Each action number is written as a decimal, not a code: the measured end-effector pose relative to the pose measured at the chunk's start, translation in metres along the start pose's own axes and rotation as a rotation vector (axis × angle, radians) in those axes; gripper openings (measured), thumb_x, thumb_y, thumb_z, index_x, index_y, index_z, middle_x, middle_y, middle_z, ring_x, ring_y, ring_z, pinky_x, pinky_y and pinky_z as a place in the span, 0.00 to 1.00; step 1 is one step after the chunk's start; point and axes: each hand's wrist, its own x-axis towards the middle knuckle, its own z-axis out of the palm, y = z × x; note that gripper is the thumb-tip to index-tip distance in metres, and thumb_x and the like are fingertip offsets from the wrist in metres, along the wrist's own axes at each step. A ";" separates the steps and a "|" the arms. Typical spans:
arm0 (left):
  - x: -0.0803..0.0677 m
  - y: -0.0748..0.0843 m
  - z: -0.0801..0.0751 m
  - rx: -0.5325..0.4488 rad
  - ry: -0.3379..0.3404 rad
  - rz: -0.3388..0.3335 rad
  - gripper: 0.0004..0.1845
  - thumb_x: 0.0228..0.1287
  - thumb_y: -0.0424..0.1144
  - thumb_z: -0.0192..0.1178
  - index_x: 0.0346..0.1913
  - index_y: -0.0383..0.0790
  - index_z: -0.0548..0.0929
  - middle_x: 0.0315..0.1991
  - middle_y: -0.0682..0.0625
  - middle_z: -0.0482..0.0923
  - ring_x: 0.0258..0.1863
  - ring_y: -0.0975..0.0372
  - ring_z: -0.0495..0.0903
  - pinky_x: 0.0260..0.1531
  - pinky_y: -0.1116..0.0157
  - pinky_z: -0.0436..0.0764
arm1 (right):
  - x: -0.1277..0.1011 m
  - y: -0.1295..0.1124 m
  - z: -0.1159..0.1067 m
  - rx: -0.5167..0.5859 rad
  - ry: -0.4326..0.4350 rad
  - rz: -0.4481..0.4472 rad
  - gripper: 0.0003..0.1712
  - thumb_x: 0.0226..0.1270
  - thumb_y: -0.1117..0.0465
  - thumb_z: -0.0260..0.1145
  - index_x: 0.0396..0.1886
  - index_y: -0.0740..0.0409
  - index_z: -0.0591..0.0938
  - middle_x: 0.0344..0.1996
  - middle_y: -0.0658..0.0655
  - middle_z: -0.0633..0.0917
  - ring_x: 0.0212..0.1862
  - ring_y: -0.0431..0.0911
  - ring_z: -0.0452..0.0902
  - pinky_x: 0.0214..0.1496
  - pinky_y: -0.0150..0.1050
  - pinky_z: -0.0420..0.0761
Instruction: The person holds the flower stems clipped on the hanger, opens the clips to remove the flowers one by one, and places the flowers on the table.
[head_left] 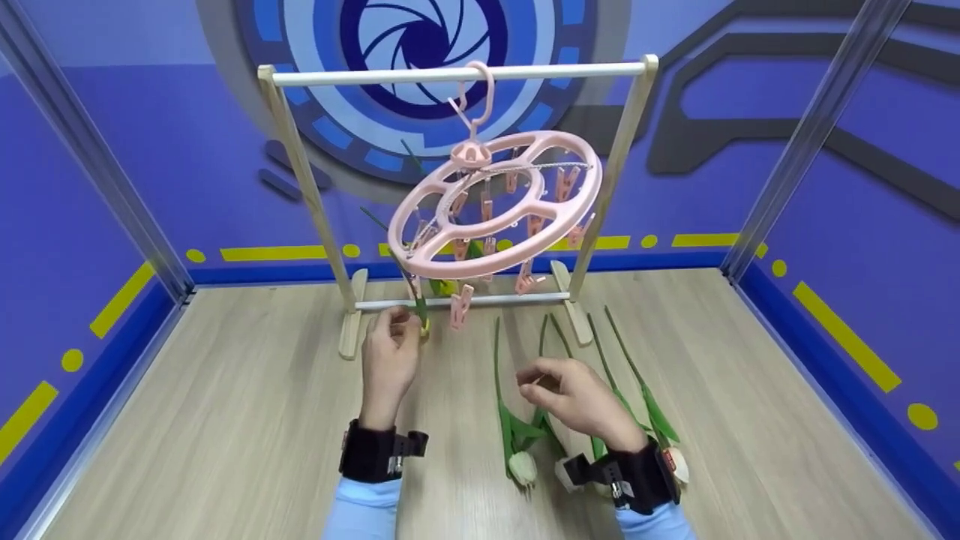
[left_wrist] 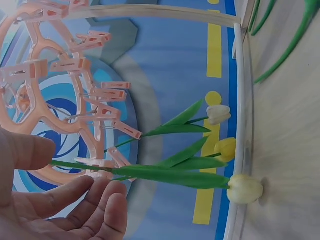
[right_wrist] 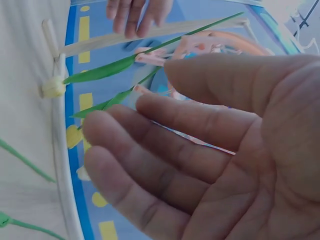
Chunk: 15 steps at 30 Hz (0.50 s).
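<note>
A pink round clip hanger [head_left: 480, 266] hangs tilted, its left side lower. Several small clips [head_left: 461, 306] dangle below it. Three tulips hang heads down from clips: a cream one [left_wrist: 245, 189] nearest, then a yellow one [left_wrist: 226, 149] and a white one [left_wrist: 218, 115]. My left hand [head_left: 391, 352] is beside the cream tulip's clip, fingers loosely bent and spread around the stem without gripping it. My right hand [head_left: 577, 394] hovers over tulips on the table, its palm [right_wrist: 240, 200] bare and fingers relaxed, holding nothing.
A wooden rack with a white top bar [head_left: 375, 76] carries the hanger. Its feet [head_left: 350, 334] stand on the wood-grain table [head_left: 247, 420]. Several white tulips, one at the left of the group [head_left: 523, 468], lie at the front right. Blue printed walls [head_left: 750, 165] enclose the table.
</note>
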 end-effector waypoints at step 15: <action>0.028 -0.022 -0.004 -0.207 -0.146 0.030 0.30 0.82 0.37 0.50 0.79 0.30 0.58 0.75 0.30 0.63 0.74 0.40 0.65 0.71 0.45 0.67 | 0.006 -0.006 0.018 0.054 0.199 -0.149 0.06 0.75 0.68 0.64 0.46 0.62 0.86 0.41 0.57 0.89 0.41 0.46 0.85 0.42 0.36 0.84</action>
